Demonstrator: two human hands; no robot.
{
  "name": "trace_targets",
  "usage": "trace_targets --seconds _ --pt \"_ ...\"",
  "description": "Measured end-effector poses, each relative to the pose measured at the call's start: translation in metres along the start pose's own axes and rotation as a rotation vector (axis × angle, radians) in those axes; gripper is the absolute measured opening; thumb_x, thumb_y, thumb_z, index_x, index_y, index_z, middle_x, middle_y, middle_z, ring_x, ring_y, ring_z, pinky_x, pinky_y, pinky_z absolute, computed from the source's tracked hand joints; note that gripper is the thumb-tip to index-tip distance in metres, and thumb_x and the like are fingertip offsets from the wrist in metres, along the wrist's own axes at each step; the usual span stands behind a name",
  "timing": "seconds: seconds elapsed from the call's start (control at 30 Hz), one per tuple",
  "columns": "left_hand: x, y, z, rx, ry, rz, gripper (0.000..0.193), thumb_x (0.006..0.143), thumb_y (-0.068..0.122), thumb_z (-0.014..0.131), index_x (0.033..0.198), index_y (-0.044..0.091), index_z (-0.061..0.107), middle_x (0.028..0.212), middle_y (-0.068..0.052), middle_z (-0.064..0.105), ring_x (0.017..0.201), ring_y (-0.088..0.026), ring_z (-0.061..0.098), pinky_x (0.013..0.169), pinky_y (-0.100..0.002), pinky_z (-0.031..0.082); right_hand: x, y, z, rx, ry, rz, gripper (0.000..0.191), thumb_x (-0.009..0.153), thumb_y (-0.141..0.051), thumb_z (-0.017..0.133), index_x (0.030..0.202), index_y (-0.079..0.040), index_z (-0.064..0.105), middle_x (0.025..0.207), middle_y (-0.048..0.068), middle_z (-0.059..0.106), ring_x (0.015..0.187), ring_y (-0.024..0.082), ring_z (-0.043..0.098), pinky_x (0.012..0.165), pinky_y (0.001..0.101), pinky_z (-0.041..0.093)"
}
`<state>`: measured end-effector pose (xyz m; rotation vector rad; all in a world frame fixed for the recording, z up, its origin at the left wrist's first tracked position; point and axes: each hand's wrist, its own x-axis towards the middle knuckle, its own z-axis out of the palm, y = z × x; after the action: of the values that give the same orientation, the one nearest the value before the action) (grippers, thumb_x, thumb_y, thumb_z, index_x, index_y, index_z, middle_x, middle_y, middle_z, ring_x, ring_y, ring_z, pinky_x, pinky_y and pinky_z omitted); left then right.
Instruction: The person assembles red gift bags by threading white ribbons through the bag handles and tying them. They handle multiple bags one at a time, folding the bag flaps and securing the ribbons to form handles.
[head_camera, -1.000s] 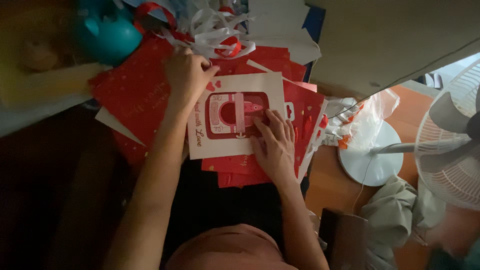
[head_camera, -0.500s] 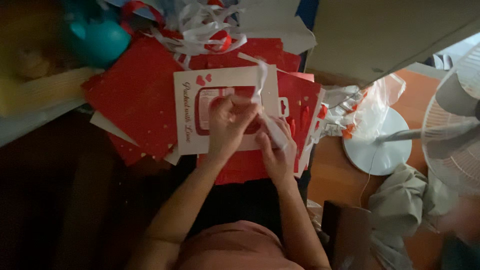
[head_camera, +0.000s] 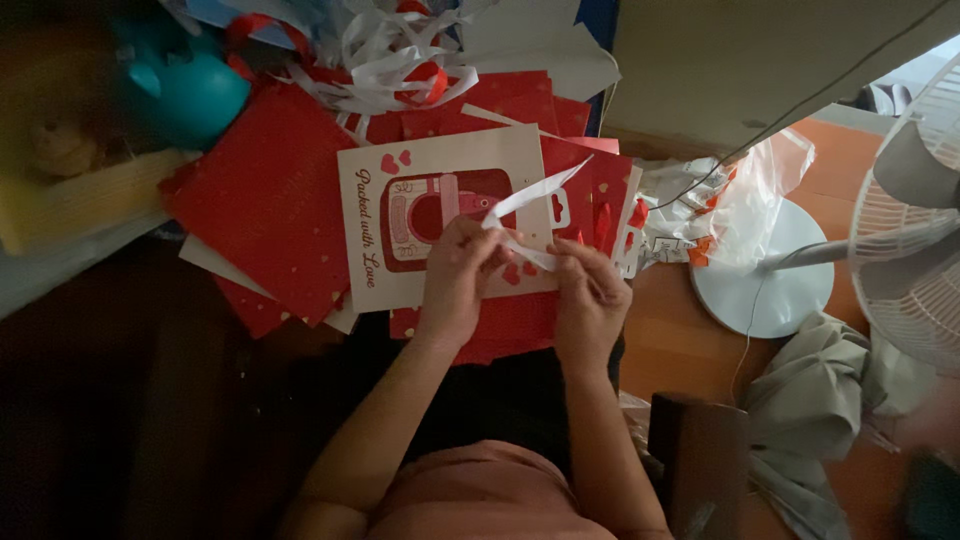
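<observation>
Spread of red speckled paper sheets (head_camera: 270, 200) across the lap and the far surface. White electric fan on a round base (head_camera: 765, 285) at right, on the orange floor. Teal rounded container (head_camera: 185, 85) far left. Tangle of white and red ribbon scraps (head_camera: 395, 60) at far centre. White card with red window print and small hearts (head_camera: 400, 170) lying flat on the red sheets. Left hand (head_camera: 455, 275) and right hand (head_camera: 590, 295) just near of the card, close together, fingers pinched shut on a thin white paper strip (head_camera: 530, 198) rising between them above the card.
</observation>
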<state>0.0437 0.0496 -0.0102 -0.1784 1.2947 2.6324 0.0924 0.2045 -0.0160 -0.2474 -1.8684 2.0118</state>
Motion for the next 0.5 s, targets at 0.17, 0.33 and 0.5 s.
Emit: trace_targets --seconds 0.17,0.33,0.5 --pt "0.0 0.002 -0.011 -0.392 -0.05 -0.118 0.01 0.104 0.019 0.067 0.102 0.01 0.062 0.101 -0.004 0.069 0.09 -0.011 0.064 0.088 -0.032 0.056 0.012 0.007 -0.009 0.396 0.006 0.282 0.021 0.105 -0.016 0.064 0.114 0.001 0.073 0.102 0.005 0.074 0.084 0.012 0.065 0.076 0.0263 0.054" --pt "0.0 0.006 -0.018 -0.573 -0.131 -0.143 0.015 0.103 0.023 0.072 0.108 0.011 0.065 0.1 -0.001 0.067 0.087 -0.012 0.064 0.086 -0.032 0.056 0.019 0.004 -0.021 0.848 -0.202 0.312 0.013 0.109 -0.013 0.064 0.108 -0.002 0.071 0.096 0.007 0.072 0.087 0.015 0.067 0.081 0.0338 0.057" --pt "0.004 0.011 -0.026 -0.62 -0.109 -0.131 0.02 0.097 0.015 0.074 0.116 0.016 0.066 0.1 0.001 0.068 0.085 -0.009 0.063 0.084 -0.029 0.056 0.026 -0.005 -0.033 1.0 -0.157 0.322 0.016 0.11 -0.01 0.063 0.121 -0.001 0.068 0.098 0.007 0.073 0.078 0.012 0.064 0.079 0.0293 0.054"
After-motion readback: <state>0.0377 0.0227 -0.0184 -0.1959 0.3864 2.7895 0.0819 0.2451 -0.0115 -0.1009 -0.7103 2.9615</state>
